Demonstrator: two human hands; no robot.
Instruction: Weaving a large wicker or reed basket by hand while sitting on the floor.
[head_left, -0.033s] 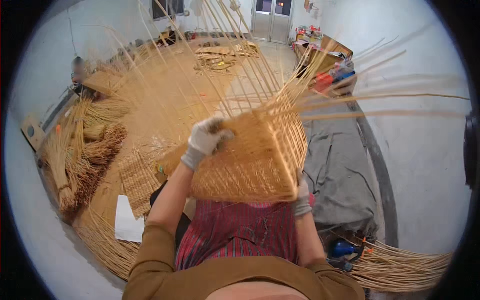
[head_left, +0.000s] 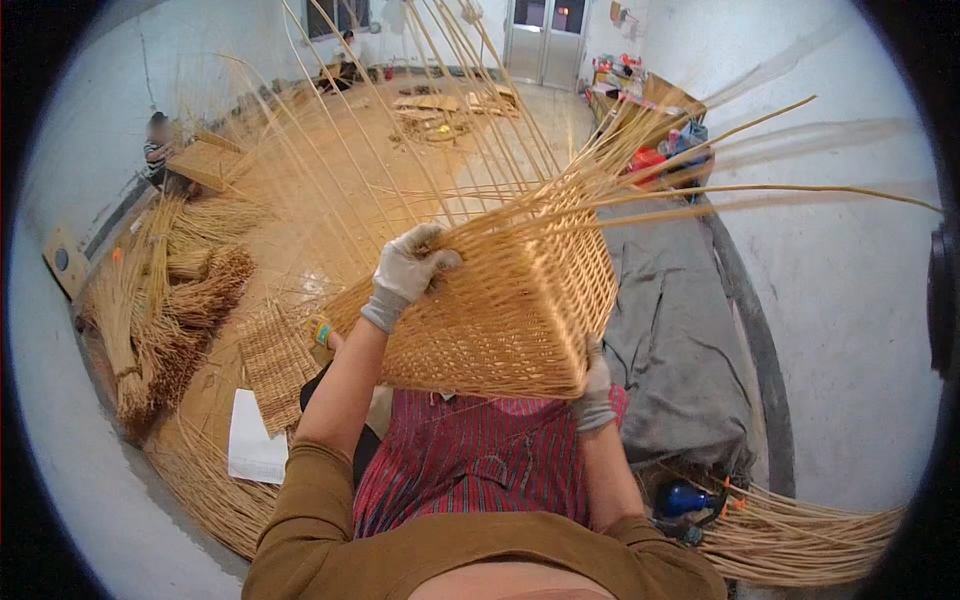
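A woven wicker basket is held tilted in front of me, over my striped apron. Long uncut willow rods stick up and out to the right from its upper edge. My left hand, in a white and grey work glove, is closed on that upper edge, thumb on the near wall. The gloved right hand grips the lower right corner; its fingers are partly hidden by the basket.
Rod bundles and a woven panel lie at left, beside white paper. Grey cloth spreads at right, above a blue bottle-like object and loose rods. Another person sits far left, one more at the back.
The basket has shifted slightly left and up at its lower right corner, turning a little. My right hand has moved left with it. Both hands keep their hold.
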